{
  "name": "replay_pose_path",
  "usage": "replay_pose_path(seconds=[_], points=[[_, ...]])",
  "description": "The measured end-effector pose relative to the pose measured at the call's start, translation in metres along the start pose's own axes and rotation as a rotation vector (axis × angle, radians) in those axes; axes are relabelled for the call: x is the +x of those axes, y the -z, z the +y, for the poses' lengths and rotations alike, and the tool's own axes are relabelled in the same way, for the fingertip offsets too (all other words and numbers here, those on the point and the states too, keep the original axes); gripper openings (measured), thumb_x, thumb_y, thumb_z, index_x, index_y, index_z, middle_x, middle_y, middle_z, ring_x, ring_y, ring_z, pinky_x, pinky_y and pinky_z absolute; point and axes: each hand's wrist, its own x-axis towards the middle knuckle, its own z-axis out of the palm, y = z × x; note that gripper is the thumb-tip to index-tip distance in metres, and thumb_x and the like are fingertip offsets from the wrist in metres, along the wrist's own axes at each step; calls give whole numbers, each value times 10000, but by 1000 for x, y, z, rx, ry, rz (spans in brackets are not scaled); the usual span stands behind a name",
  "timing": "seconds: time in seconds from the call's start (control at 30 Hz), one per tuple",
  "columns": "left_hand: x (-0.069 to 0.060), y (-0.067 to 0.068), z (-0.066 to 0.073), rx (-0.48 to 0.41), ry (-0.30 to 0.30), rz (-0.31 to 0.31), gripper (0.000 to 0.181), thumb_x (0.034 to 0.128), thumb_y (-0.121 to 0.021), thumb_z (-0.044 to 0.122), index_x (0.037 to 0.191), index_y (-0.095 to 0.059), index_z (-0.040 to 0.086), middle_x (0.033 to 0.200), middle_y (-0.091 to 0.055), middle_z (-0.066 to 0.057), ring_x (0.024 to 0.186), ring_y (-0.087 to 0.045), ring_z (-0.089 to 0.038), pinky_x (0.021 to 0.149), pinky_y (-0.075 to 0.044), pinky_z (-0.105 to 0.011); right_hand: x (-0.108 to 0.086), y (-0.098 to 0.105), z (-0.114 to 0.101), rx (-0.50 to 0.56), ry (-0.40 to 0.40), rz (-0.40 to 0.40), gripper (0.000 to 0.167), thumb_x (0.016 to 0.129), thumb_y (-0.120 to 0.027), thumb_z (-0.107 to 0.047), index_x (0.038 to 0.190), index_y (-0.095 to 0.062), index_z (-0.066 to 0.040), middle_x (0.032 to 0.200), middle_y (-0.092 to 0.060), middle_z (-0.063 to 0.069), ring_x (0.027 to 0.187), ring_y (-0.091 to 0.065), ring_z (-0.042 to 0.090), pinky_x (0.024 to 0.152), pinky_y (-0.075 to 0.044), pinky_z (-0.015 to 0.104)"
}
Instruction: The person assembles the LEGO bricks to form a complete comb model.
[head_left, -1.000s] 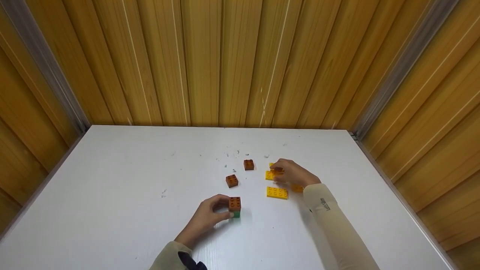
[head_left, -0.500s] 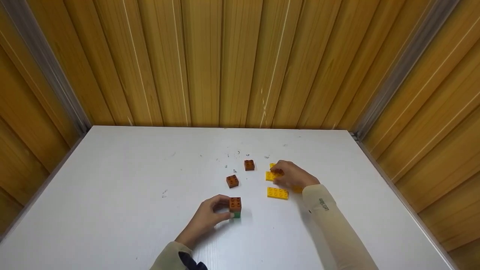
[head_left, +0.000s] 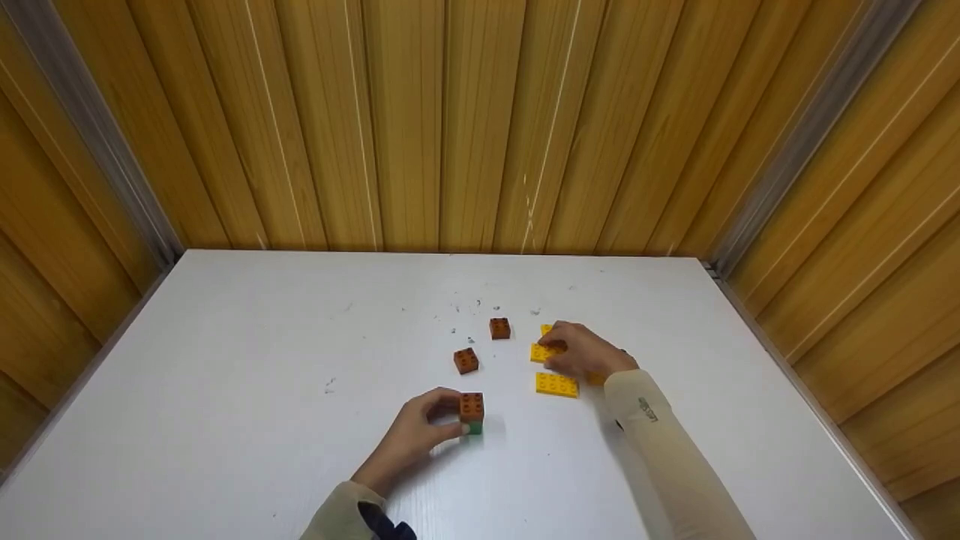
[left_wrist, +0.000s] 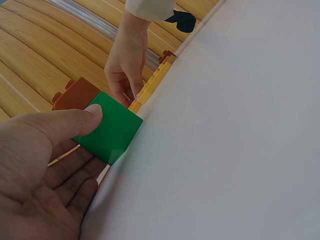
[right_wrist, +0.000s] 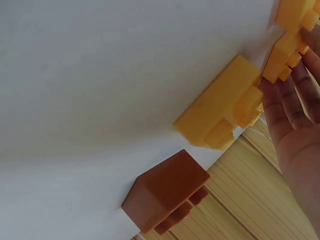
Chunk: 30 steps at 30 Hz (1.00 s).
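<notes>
My left hand (head_left: 420, 427) grips a small stack from the left: a brown toy brick (head_left: 472, 406) on top of a green brick (head_left: 475, 428). In the left wrist view the thumb lies against the side of the green brick (left_wrist: 112, 127), with the brown brick (left_wrist: 77, 95) attached to it. My right hand (head_left: 583, 351) reaches down over the yellow bricks at the right, and its thumb and fingers pinch a flat yellow brick (head_left: 538, 353), partly hidden beneath them. From the right wrist, the fingers (right_wrist: 282, 107) touch that studded yellow brick (right_wrist: 285, 57).
Another flat yellow brick (head_left: 556, 385) lies nearer me. A yellow brick (head_left: 546, 329) shows behind the hand, and an orange-looking brick (head_left: 596, 379) under the wrist. Two loose brown bricks, a near one (head_left: 466, 361) and a far one (head_left: 499, 328), sit mid-table. Ribbed wood-look walls (head_left: 405, 127) enclose the white table (head_left: 247, 360).
The right hand's fingers have shifted slightly over the yellow bricks. The left hand and its stack stay in place.
</notes>
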Motion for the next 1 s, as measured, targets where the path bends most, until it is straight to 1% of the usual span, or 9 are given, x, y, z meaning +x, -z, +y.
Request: replay_pose_path(seconds=[0.17,0.2,0.33,0.47,0.57,0.73,0.87,0.97,1.0], points=[[0,-1,1,0,-16,0,404,814,-757,185,1189,-621,127,1144,-672,-23,1120,-607,-219,1010,-463,-408,-1,0,-2,-10,13,-17,382,873,-709,-214,1248,-642,-183,1225,-546,-12,1130,-481,199,1066,-390,450],[0,-1,1,-1,-18,-1,404,814,-756,180,1191,-620,125,1142,-674,-23,1117,-609,-217,1008,-465,-397,-2,0,-2,-6,10,-20,384,870,-712,-216,1248,-643,-191,1235,-544,-13,1143,-479,199,1069,-387,452],[-1,-2,2,-5,-20,6,400,815,-756,172,1187,-620,116,1144,-673,-36,1115,-610,-229,1008,-462,-425,-3,-1,-2,12,-17,-22,391,868,-712,-231,1252,-640,-216,1259,-543,-23,1161,-475,188,1086,-375,461],[0,-2,2,11,0,7,384,817,-755,187,1174,-625,136,1145,-671,-22,1127,-604,-229,1024,-445,-456,-3,-2,-2,38,-43,-21,395,864,-716,-237,1251,-639,-216,1225,-556,-24,1117,-485,186,1081,-384,449],[0,-1,2,16,15,4,382,816,-754,192,1174,-627,154,1149,-671,-11,1134,-600,-226,1031,-437,-464,-3,-1,-3,39,-30,-21,397,863,-718,-225,1250,-640,-194,1220,-558,-8,1109,-487,195,1076,-388,447],[1,-1,0,15,18,6,392,813,-758,195,1180,-627,155,1155,-669,-12,1138,-596,-227,1031,-435,-466,-4,-1,-4,45,-35,-8,408,858,-725,-236,1254,-639,-199,1264,-551,0,1154,-486,205,1096,-365,478],[2,-1,-2,14,14,4,396,815,-756,204,1186,-624,157,1158,-666,-10,1139,-595,-224,1031,-437,-464,-4,0,-5,59,-41,0,407,852,-731,-256,1247,-639,-219,1181,-572,-30,1105,-509,188,1065,-399,444],[2,-1,-3,12,9,1,396,818,-754,214,1188,-623,158,1159,-665,-6,1137,-595,-219,1029,-439,-458,-5,0,-6,53,-20,2,392,852,-730,-263,1232,-647,-214,1108,-579,-51,1048,-524,169,1012,-436,410],[2,-1,-3,8,7,-1,395,820,-752,215,1188,-623,157,1156,-665,-5,1136,-594,-217,1028,-438,-456,-5,1,-6,45,-1,3,385,855,-727,-259,1228,-650,-201,1097,-581,-49,1038,-528,165,995,-447,406]])
